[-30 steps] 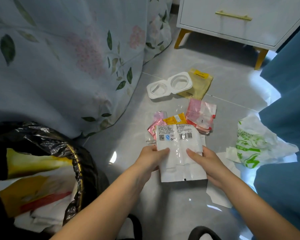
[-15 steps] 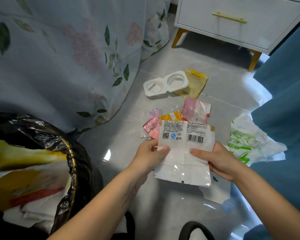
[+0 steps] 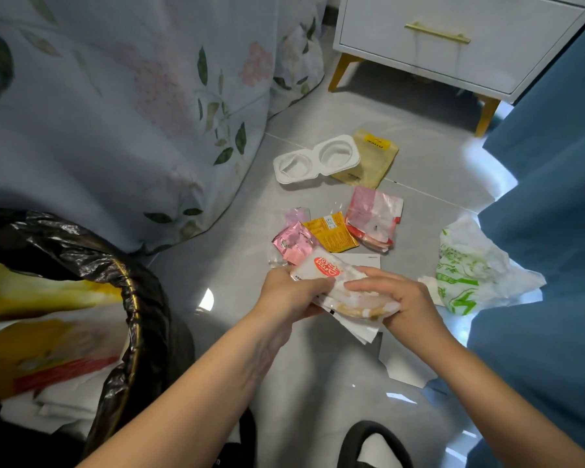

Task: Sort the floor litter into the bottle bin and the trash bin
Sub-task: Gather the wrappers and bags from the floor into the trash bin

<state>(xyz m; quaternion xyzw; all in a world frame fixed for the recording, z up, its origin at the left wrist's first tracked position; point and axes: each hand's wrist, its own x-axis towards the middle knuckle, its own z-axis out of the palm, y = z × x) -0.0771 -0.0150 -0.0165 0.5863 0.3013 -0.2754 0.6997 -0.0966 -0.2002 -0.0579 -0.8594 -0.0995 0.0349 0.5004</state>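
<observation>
Nearest, the trash bin [image 3: 129,298] with its black liner sits at the person's left, already holding wrappers. Just above the floor, the left hand [image 3: 293,293] and right hand [image 3: 395,293] both grip a white wrapper [image 3: 331,273] with a red label, fingers curled round it and crumpling it. To do this well, the person should probably squeeze it compact, then carry it left over the liner's rim before letting go. Beyond lie a pink sachet [image 3: 293,243], an orange packet [image 3: 331,231], a green-printed bag [image 3: 466,268] and a white twin-cup tray [image 3: 314,160]. No bottle bin is in view; the sheets under the hands are partly hidden.
</observation>
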